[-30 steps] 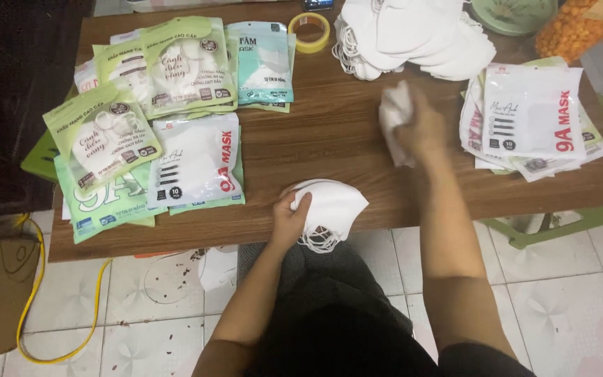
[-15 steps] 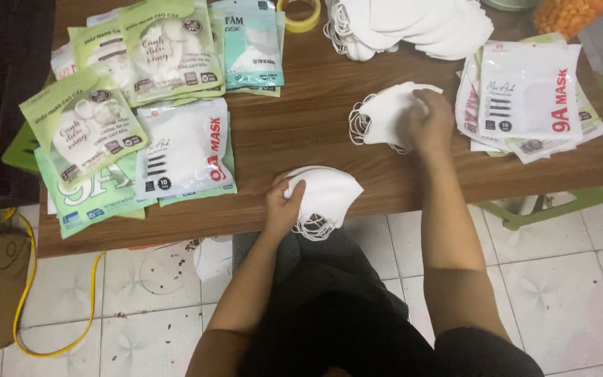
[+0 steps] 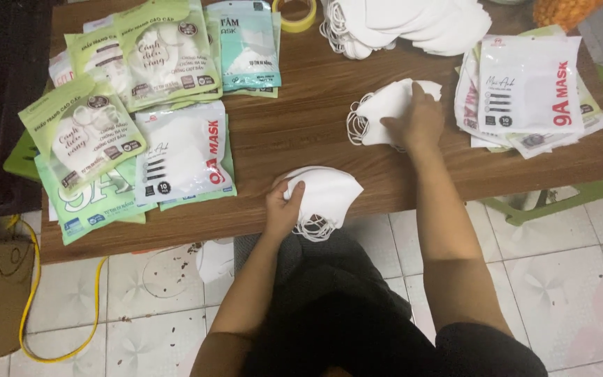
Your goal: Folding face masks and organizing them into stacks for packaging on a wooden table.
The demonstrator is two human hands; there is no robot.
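1. Far left, the green mask packets (image 3: pixel 82 136) and the white packets (image 3: pixel 183 157) lay in overlapping, slumped piles near the left end of the wooden table (image 3: pixel 301 132); one nudge could have slid a packet off that side.
2. A yellow cable (image 3: pixel 33 279) and a loose white mask (image 3: pixel 214 260) lay on the tiled floor under the near-left edge. Trip or tread risk if you shifted your feet.
3. Your left hand (image 3: pixel 282 209) was closed on a small stack of white masks (image 3: pixel 326 195), thumb on top and fingers under. The stack overhung the near table edge and its ear loops dangled past it, so a loosened grip could have dropped masks onto your lap.
4. Bare wood between the piles gave the most open room, just ahead of that stack.
5. Your right hand (image 3: pixel 420 122) pressed flat, fingers curled, on a second bunch of masks (image 3: pixel 382 112) mid-table; whether it pinched any I could not tell. The loops could have tangled.
6. The big heap of loose masks (image 3: pixel 413 24) sat close behind; a quick lift could have dragged some along.
7. On the right, the stack of white packets (image 3: pixel 525 91) crowded your right wrist near the table's right edge, leaving little room.
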